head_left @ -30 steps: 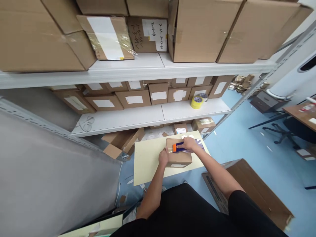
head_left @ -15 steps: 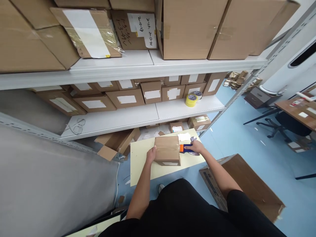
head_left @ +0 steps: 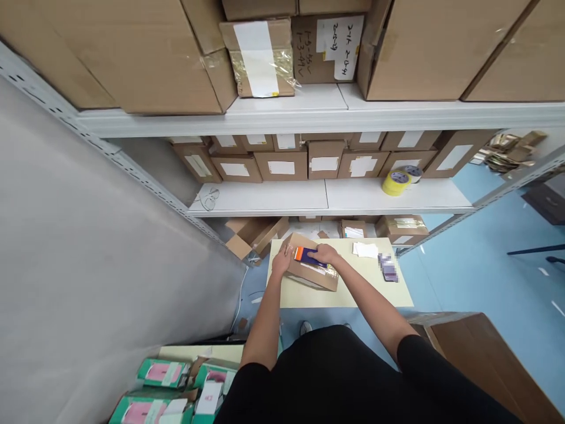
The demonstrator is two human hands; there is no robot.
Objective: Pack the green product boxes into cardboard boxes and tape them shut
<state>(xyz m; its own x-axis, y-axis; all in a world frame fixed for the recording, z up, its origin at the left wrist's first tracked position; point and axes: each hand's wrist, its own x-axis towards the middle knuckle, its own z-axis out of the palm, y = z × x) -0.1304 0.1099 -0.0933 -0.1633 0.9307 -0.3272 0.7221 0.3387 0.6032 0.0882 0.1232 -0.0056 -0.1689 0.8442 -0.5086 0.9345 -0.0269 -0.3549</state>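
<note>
A brown cardboard box (head_left: 312,278) lies turned at an angle on the pale yellow tabletop (head_left: 362,294), with shiny tape at its right end. My left hand (head_left: 281,259) grips the box at its left end. In my right hand (head_left: 325,253) is a blue tape dispenser (head_left: 308,257) with an orange front, held over the top of the box. White paper labels (head_left: 365,249) lie to the right of the box. Beside them is a blurred, pixelated purplish item (head_left: 388,268).
Ahead stands a white shelf (head_left: 265,197) with labelled boxes and yellow tape rolls (head_left: 396,182). An opened carton (head_left: 251,232) sits low on the left. A large carton (head_left: 481,359) stands at lower right, green-and-pink packages (head_left: 163,373) at lower left.
My view has swung left. The tape dispenser has moved from the box's right side leftward over its top, the box has turned, and tape now shows at its right end.
</note>
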